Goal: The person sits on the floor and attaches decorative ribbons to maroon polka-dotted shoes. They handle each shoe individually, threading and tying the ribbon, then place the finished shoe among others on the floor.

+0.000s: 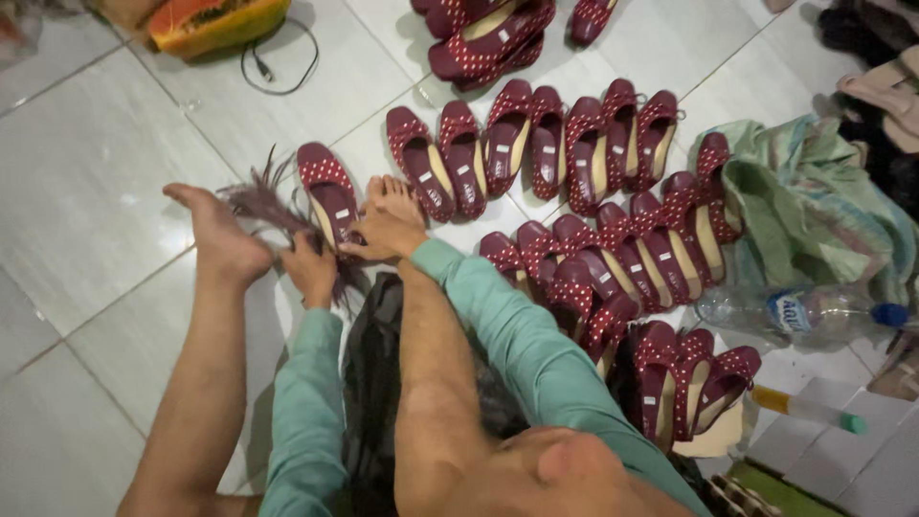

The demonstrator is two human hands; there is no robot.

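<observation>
floor: pale tiles point(86, 182), a dark cable point(278, 67) lying on them at the top left.
left foot: bare foot point(218, 235) raised, its heel by the left hand.
left hand: left hand point(311, 268) closed around a dark feathery bunch point(258, 203) that fans out up and left.
shoe: one dark red dotted shoe point(328, 191) on the floor just above both hands, touching the right hand.
right hand: right hand point(378, 239) curled shut on the shoe's near end, beside the right foot point(392, 196).
rows: many matching shoes point(574, 144) lined up to the right in rows.
right edge: green cloth point(814, 201), a clear plastic bottle point(804, 311) lying below it.
</observation>
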